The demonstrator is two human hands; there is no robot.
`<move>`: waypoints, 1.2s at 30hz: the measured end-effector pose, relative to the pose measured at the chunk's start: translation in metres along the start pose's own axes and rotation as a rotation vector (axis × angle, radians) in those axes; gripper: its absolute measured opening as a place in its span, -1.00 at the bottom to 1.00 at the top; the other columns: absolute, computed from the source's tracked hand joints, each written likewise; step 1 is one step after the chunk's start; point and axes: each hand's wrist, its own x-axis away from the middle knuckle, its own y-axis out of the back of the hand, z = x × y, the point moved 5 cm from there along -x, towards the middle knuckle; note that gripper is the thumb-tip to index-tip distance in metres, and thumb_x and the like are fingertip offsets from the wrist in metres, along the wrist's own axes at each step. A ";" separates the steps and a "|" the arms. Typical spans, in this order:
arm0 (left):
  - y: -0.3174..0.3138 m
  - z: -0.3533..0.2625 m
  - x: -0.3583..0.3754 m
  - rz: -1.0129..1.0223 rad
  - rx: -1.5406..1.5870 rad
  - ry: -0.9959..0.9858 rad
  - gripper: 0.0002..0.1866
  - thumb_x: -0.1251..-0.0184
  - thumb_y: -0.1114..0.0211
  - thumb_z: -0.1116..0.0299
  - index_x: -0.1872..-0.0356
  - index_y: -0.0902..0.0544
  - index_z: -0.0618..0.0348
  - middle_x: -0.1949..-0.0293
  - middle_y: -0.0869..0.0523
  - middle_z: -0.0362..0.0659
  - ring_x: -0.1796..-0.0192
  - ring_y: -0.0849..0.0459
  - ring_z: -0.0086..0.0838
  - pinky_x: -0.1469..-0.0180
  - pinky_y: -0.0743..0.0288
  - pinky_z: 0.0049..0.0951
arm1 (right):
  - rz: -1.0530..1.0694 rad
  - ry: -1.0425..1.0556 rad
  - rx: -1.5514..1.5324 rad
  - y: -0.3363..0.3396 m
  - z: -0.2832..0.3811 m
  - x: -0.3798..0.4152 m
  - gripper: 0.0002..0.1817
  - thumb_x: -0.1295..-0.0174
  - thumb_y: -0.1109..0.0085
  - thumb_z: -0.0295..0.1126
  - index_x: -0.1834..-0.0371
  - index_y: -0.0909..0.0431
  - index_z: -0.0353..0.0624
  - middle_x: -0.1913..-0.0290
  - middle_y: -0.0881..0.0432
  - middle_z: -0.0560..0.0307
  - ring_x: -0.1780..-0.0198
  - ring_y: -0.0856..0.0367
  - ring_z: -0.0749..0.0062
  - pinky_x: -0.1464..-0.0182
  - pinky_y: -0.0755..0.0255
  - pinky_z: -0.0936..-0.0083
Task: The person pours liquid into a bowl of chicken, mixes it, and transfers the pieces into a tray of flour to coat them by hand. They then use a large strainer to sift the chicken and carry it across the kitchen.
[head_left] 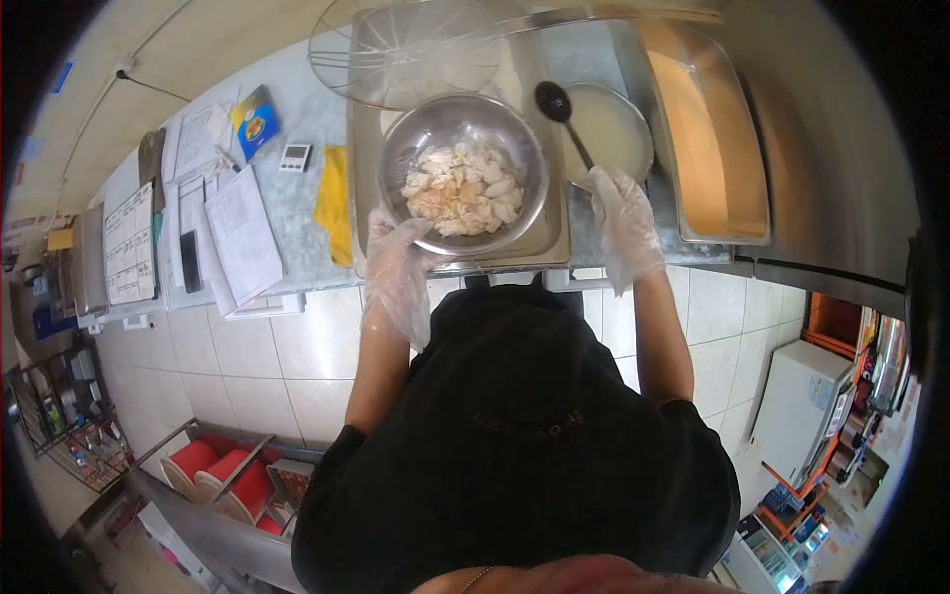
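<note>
My left hand (396,255), in a clear plastic glove, grips the lower left rim of a steel mixing bowl (535,198). Pale, floury-looking pieces of raw meat (465,183) lie in it, with an orange-brown patch of powder on top. A black spoon (556,104) is in my right hand (625,220), also gloved, its handle between the closed fingers. The spoon's dark head is up, over the left edge of a round container of cloudy, pale yellow liquid (612,129). The mixing bowl rests on a rectangular metal tray (560,223).
A round wire strainer (332,54) lies behind the bowl. To the right stands a deep metal pan (764,213) with an orange-tan inside. Left of the bowl are a yellow cloth (334,203), a small timer (295,157), papers (244,238) and a phone (190,261).
</note>
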 end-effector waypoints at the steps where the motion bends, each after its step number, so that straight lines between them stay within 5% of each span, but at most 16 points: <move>1: 0.003 0.000 0.001 -0.016 -0.031 -0.017 -0.59 -0.30 -0.18 0.68 -0.12 -0.33 0.19 -0.09 -0.60 0.16 -0.07 -0.76 -0.01 0.07 -0.89 0.03 | -0.066 -0.156 -0.054 0.014 -0.014 -0.010 -0.71 -0.50 -0.18 -0.23 0.04 -0.70 -0.25 0.17 -0.77 -0.10 0.10 -0.74 0.19 0.04 -0.55 0.27; 2: 0.004 0.000 0.003 -0.031 -0.062 -0.035 -0.60 -0.30 -0.19 0.67 -0.11 -0.34 0.18 -0.08 -0.60 0.14 -0.06 -0.77 -0.05 0.09 -0.90 -0.02 | -0.080 -0.156 -0.052 0.030 -0.029 -0.025 -0.71 -0.50 -0.18 -0.23 0.04 -0.70 -0.25 0.17 -0.77 -0.10 0.10 -0.74 0.19 0.04 -0.55 0.27; 4: 0.003 0.001 0.008 -0.014 -0.026 -0.041 -0.64 -0.30 -0.19 0.65 -0.08 -0.37 0.16 -0.06 -0.62 0.10 -0.04 -0.77 -0.12 0.12 -0.91 -0.11 | -0.343 0.429 0.810 0.055 -0.021 -0.040 -0.69 -0.52 -0.14 -0.19 0.05 -0.70 -0.23 0.18 -0.75 -0.18 0.08 -0.73 -0.04 0.04 -0.53 0.09; 7: 0.002 -0.006 0.011 0.044 -0.142 -0.086 -0.43 -0.35 -0.21 0.39 -0.35 -0.32 0.29 -0.21 -0.57 0.12 -0.22 -0.70 -0.11 -0.12 -0.80 -0.09 | -0.308 0.407 1.007 0.062 -0.030 -0.047 -0.67 -0.53 -0.10 -0.17 0.00 -0.69 -0.20 0.12 -0.71 -0.29 -0.02 -0.68 -0.20 -0.04 -0.52 -0.01; 11: -0.003 -0.008 0.013 0.076 -0.118 -0.129 -0.42 -0.35 -0.19 0.39 -0.37 -0.31 0.29 -0.24 -0.56 0.12 -0.20 -0.71 -0.12 -0.13 -0.80 -0.07 | -0.270 0.367 1.139 0.061 -0.048 -0.059 -0.68 -0.50 -0.13 -0.19 -0.10 -0.68 -0.16 0.09 -0.74 -0.25 -0.01 -0.72 -0.13 -0.08 -0.55 0.01; 13: -0.002 -0.011 0.010 0.045 0.003 -0.118 -0.57 -0.24 -0.20 0.63 -0.15 -0.40 0.23 -0.13 -0.61 0.15 -0.11 -0.77 -0.08 0.06 -0.90 -0.12 | -0.196 0.688 0.972 0.060 -0.065 -0.070 -0.70 -0.42 -0.24 -0.16 0.12 -0.71 -0.20 0.26 -0.73 -0.12 0.17 -0.71 0.02 0.12 -0.51 0.15; 14: -0.002 -0.011 0.010 0.051 0.000 -0.116 -0.57 -0.24 -0.20 0.63 -0.15 -0.40 0.23 -0.13 -0.61 0.15 -0.11 -0.77 -0.08 0.06 -0.90 -0.12 | -0.202 0.684 0.972 0.066 -0.089 -0.087 -0.70 -0.42 -0.24 -0.16 0.12 -0.71 -0.20 0.26 -0.73 -0.12 0.17 -0.71 0.02 0.12 -0.51 0.15; 16: -0.001 -0.010 0.008 0.066 0.004 -0.135 -0.53 -0.22 -0.20 0.61 -0.18 -0.40 0.25 -0.14 -0.61 0.15 -0.11 -0.78 -0.08 0.06 -0.90 -0.15 | 0.075 0.356 0.377 0.078 -0.143 -0.126 -0.75 -0.41 -0.29 -0.16 0.18 -0.73 -0.12 0.34 -0.68 0.21 0.34 -0.56 0.48 0.27 -0.39 0.49; 17: -0.002 -0.010 0.008 0.071 0.004 -0.134 -0.53 -0.22 -0.20 0.61 -0.18 -0.40 0.25 -0.14 -0.61 0.15 -0.11 -0.78 -0.08 0.06 -0.90 -0.15 | 0.070 0.357 0.379 0.073 -0.122 -0.113 -0.75 -0.41 -0.29 -0.16 0.18 -0.73 -0.12 0.34 -0.68 0.21 0.34 -0.56 0.48 0.27 -0.39 0.49; 19: -0.005 -0.011 0.009 0.107 0.027 -0.142 -0.52 -0.20 -0.21 0.61 -0.19 -0.41 0.26 -0.13 -0.61 0.15 -0.12 -0.78 -0.08 0.06 -0.91 -0.17 | 0.011 -0.191 -0.048 0.055 -0.077 -0.071 -0.79 -0.40 -0.33 -0.15 0.19 -0.74 -0.04 0.34 -0.58 0.42 0.40 -0.33 0.75 0.37 -0.19 0.70; 29: 0.002 -0.009 0.003 0.004 -0.023 -0.117 -0.65 -0.25 -0.19 0.64 -0.06 -0.42 0.22 -0.06 -0.62 0.10 -0.07 -0.78 -0.15 0.04 -0.90 -0.18 | -0.115 -0.225 -0.370 0.039 -0.019 -0.031 -0.80 -0.44 -0.32 -0.16 0.16 -0.72 -0.03 0.42 -0.49 0.46 0.41 -0.30 0.77 0.33 -0.19 0.75; 31: -0.004 -0.007 0.005 0.051 -0.140 -0.072 -0.56 -0.35 -0.22 0.37 -0.21 -0.40 0.23 -0.12 -0.60 0.02 -0.21 -0.67 -0.20 -0.23 -0.69 -0.10 | -0.091 -0.214 -0.236 0.034 0.012 -0.009 -0.81 -0.44 -0.32 -0.16 0.16 -0.71 -0.02 0.39 -0.54 0.46 0.40 -0.33 0.79 0.31 -0.22 0.77; 36: -0.015 -0.013 0.004 0.048 -0.088 -0.026 -0.49 -0.31 -0.26 0.46 -0.27 -0.36 0.22 -0.17 -0.58 0.07 -0.21 -0.66 -0.09 -0.22 -0.71 -0.12 | -0.020 -0.140 -0.023 0.013 0.040 0.018 -0.79 -0.43 -0.32 -0.17 0.08 -0.73 -0.04 0.31 -0.62 0.40 0.33 -0.44 0.69 0.23 -0.34 0.64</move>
